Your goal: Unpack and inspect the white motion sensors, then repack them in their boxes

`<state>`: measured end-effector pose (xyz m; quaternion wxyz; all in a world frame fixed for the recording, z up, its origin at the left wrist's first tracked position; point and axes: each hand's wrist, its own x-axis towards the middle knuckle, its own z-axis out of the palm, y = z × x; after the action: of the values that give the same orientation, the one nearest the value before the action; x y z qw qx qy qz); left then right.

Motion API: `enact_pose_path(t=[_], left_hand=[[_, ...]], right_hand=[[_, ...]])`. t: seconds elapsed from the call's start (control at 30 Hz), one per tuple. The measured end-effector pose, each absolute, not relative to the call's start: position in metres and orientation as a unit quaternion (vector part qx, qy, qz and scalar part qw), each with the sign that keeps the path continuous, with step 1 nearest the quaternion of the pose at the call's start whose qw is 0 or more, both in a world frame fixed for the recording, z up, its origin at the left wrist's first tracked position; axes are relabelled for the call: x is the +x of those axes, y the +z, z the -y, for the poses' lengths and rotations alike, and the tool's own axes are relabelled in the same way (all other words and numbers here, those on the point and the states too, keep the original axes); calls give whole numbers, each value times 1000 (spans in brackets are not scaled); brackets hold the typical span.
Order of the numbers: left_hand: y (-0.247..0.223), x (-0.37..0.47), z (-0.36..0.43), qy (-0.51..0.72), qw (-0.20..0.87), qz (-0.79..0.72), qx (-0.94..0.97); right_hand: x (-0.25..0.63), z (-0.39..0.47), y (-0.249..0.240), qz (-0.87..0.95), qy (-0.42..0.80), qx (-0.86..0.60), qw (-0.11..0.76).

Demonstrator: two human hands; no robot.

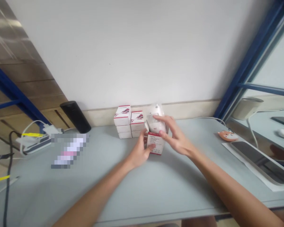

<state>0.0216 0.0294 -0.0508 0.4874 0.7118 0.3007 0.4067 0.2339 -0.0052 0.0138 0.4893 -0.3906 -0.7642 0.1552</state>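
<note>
In the middle of the desk, my left hand (142, 149) grips a small white and red cardboard box (155, 144) by its left side, thumb across the printed front. The box stands upright with its top open. A white item in clear plastic wrap (157, 109) sticks up out of the opening. My right hand (176, 134) closes on that item from the right, index finger on its face and thumb low near the box rim. How far the item reaches inside is hidden. Just left of it, several similar closed boxes (122, 116) stand stacked against the wall.
A black cylinder (75, 116) leans at the back left, near a power strip with cables (36, 143). A blurred-out patch (69, 151) lies before it. On the right are an orange animal-faced object (227, 136) and a dark-topped flat device (262, 162).
</note>
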Motion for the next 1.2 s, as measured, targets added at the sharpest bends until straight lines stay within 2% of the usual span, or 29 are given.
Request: enact_pose_path(t=[0.17, 0.3, 0.47, 0.57, 0.73, 0.83, 1.0, 1.2], left_hand=[[-44, 24, -27, 383, 518, -283, 711], [-43, 21, -28, 371, 523, -279, 715], [-45, 20, -28, 378, 505, -281, 723], [-49, 20, -29, 414, 462, -279, 733], [-50, 21, -30, 497, 306, -253, 771], [-44, 21, -28, 471, 257, -252, 805], [-32, 19, -28, 437, 276, -292, 805], [-35, 18, -30, 430, 268, -292, 811]], right_hand=[[230, 6, 16, 721, 187, -400, 534], [231, 7, 15, 703, 234, -424, 521], [239, 3, 10, 736, 177, -425, 497], [241, 1, 10, 753, 106, -430, 487], [236, 4, 13, 779, 2, -415, 470], [230, 2, 4, 777, 60, -403, 480], [218, -5, -15, 663, 197, -416, 590], [215, -6, -2, 579, 376, -426, 585]])
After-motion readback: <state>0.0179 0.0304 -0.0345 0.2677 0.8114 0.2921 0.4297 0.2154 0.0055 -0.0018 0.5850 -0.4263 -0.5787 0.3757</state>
